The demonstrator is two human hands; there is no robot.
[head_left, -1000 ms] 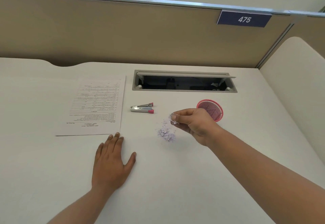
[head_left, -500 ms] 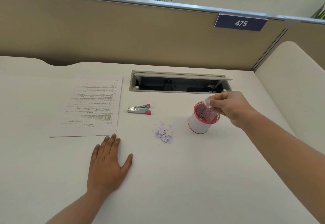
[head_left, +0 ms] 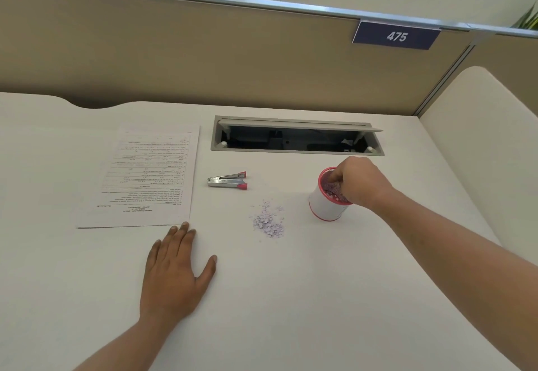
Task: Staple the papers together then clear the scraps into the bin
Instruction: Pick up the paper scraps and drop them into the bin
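two hands are in play: the right hand (head_left: 361, 181) hangs over the bin (head_left: 323, 209) with its fingertips bunched and dipped inside the red rim; whether they pinch any scraps or hold nothing i cannot tell, since the bin's mouth hides them. the left hand (head_left: 171, 277) lies flat and spread on the desk (head_left: 291, 298), fingertips just at the near corner of the papers (head_left: 145, 178). the step in hand looks like clearing scraps, with stapling seemingly done, though no staple shows. one loose pile of lilac scraps (head_left: 269, 222) lies between the stapler (head_left: 228, 181) and the bin, so the next move likely calls for a fine pinch at that pile and a short carry to the bin. counted: one bin, one stapler, one stack of papers, one scrap pile of many bits
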